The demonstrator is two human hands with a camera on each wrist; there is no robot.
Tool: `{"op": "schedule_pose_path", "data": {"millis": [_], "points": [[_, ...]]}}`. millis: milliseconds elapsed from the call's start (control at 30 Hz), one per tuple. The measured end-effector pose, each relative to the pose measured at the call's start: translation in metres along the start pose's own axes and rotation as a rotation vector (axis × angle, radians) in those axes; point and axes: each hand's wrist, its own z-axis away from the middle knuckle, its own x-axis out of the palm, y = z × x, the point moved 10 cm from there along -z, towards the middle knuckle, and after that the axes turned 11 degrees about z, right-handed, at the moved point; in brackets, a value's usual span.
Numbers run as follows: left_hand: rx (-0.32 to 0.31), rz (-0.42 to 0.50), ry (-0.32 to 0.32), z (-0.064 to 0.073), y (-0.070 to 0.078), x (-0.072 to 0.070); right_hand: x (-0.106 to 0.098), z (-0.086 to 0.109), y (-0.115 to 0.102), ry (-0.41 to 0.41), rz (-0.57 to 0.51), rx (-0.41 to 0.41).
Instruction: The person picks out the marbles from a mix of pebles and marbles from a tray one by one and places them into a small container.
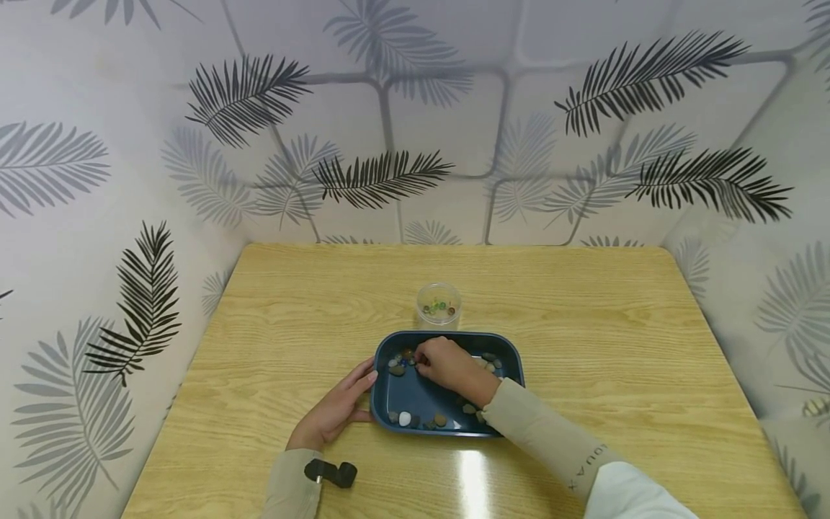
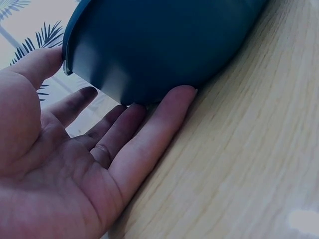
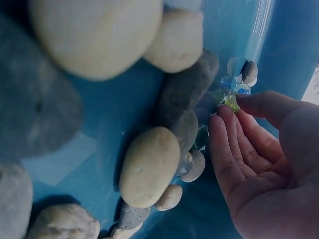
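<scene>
A dark blue basin (image 1: pixel 415 396) holds stones and glass marbles along its inner edges. My right hand (image 1: pixel 447 364) reaches into it near the far left corner. In the right wrist view, its thumb and fingertips pinch a yellow-green glass marble (image 3: pixel 232 103) beside blue marbles (image 3: pixel 242 88) and a dark pebble (image 3: pixel 249 72). At the basin's left end rests my left hand (image 1: pixel 337 407), its thumb at the rim. The left wrist view shows its extended fingers (image 2: pixel 154 124) low against the outer wall, the nearest one along the tabletop.
Just behind the basin stands a clear plastic cup (image 1: pixel 439 303) with several green and brown marbles inside. A white stone (image 1: pixel 405 419) lies near the basin's front wall. The wooden table (image 1: pixel 583 303) meets leaf-patterned walls (image 1: pixel 447 130) at the back and sides.
</scene>
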Motion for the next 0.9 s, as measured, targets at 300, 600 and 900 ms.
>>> {"op": "schedule_pose_path", "data": {"millis": [300,600,900], "points": [[-0.011,-0.008,-0.026,0.008,0.012,0.012,-0.002,0.001,0.000,-0.005,-0.004,0.005],[0.002,-0.002,0.009,0.002,0.003,0.001,-0.004,0.001,0.000,-0.006,-0.018,0.007],[-0.012,0.008,0.014,-0.002,-0.004,-0.004,-0.013,0.001,-0.004,0.054,-0.056,-0.015]]}}
